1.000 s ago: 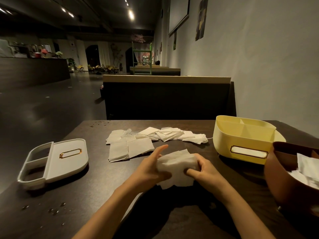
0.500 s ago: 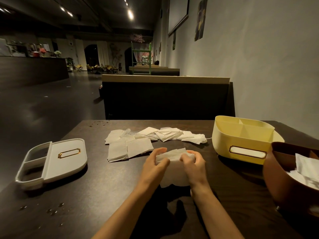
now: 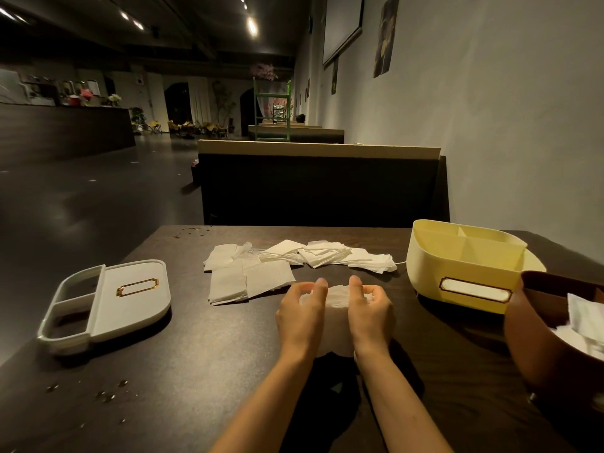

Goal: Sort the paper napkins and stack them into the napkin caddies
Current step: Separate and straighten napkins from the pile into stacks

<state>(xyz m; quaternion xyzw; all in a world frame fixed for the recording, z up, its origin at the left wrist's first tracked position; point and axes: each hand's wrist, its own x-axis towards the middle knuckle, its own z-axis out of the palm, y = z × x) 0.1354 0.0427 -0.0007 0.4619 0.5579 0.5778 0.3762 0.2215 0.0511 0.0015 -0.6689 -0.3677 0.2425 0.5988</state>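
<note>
My left hand (image 3: 302, 313) and my right hand (image 3: 371, 310) both grip one white paper napkin (image 3: 336, 308) just above the dark table (image 3: 202, 371), fingers curled over its top edge. The hands hide most of the napkin. Several loose white napkins (image 3: 294, 263) lie spread on the table behind my hands. A yellow napkin caddy (image 3: 464, 266) with inner dividers stands at the right. At the left a white caddy (image 3: 108, 302) lies on its side. A brown caddy (image 3: 555, 338) at the near right holds white napkins.
Small drops or crumbs (image 3: 108, 393) dot the table near the left front. A dark booth seat back (image 3: 320, 188) rises beyond the table's far edge. A grey wall (image 3: 506, 125) runs along the right side.
My hands have come closer together and turned upright on the napkin, which is now bunched narrower between them. The other napkins and caddies have not moved.
</note>
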